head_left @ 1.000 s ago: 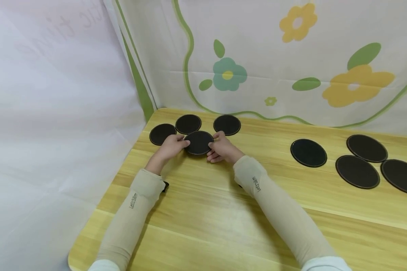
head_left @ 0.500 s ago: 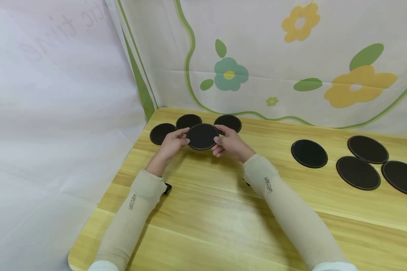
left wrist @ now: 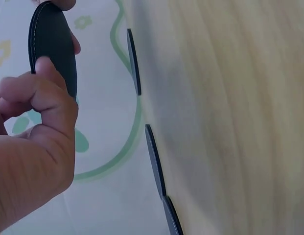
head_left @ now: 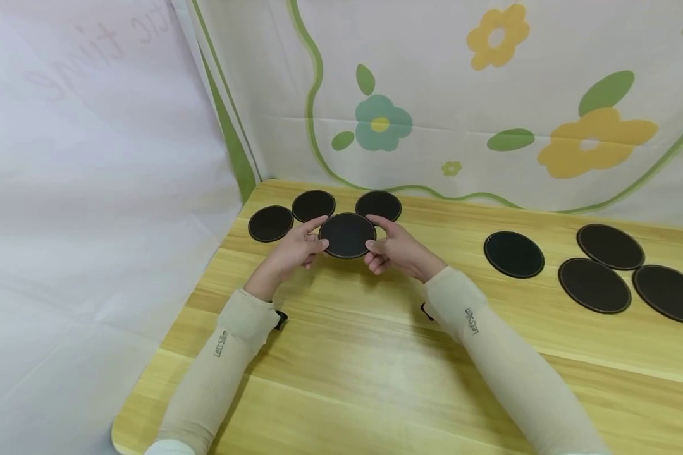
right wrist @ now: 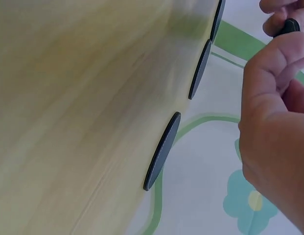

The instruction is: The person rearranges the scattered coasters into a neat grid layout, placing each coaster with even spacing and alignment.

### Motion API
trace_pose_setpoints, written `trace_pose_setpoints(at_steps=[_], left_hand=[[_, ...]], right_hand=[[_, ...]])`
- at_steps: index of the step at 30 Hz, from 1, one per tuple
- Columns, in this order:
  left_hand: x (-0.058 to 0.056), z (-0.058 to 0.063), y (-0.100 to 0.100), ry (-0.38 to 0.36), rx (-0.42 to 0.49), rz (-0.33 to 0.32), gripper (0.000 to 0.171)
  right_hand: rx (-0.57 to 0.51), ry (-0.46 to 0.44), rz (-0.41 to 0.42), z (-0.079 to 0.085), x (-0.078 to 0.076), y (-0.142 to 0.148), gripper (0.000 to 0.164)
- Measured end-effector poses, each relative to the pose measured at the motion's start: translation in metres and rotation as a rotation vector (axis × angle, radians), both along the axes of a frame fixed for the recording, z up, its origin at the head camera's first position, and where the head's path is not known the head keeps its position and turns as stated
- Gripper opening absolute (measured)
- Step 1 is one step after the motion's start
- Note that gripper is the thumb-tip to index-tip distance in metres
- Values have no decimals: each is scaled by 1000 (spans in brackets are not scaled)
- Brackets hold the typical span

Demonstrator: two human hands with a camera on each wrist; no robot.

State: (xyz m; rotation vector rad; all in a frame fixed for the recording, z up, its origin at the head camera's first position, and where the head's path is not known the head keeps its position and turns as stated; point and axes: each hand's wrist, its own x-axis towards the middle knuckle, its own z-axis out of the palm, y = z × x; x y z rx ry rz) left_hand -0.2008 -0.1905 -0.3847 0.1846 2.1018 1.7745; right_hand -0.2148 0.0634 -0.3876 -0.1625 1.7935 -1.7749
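Both hands hold one round black coaster point(head_left: 347, 236) with a stitched rim, raised above the table. The left hand point(head_left: 293, 249) pinches its left edge, thumb on the upper face. At the opposite edge, the right hand point(head_left: 401, 249) pinches it likewise. In the left wrist view the held coaster point(left wrist: 54, 44) appears nearly edge-on and clear of the tabletop. Only a small end of the coaster point(right wrist: 290, 27) shows in the right wrist view, past the fingers. Behind the hands lie three similar coasters: a left one point(head_left: 270, 224), a middle one point(head_left: 313, 206) and a right one point(head_left: 379, 206).
On the right half of the wooden table point(head_left: 341, 379) lie several more black coasters, including a slightly greener one point(head_left: 514, 254) apart from a cluster point(head_left: 594, 285). A flower-printed white curtain point(head_left: 432, 95) hangs behind the table's back edge, and white cloth point(head_left: 102, 189) hangs at left.
The held coaster has come up from near the tabletop and shifted slightly right, both hands moving with it. The coasters on the table stay in place; the head view shifts slightly.
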Motion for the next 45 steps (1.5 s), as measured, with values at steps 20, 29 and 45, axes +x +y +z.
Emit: trace_pose_setpoints(at_steps=[20, 29, 45], left_hand=[[11, -9, 22, -47, -280, -176, 69], [13, -9, 27, -51, -422, -264, 67], [10, -9, 36, -75, -572, -303, 68]], right_hand=[[265, -32, 75, -1, 21, 10, 67], [390, 11, 124, -11, 25, 9, 58], [470, 46, 124, -16, 31, 2, 47]])
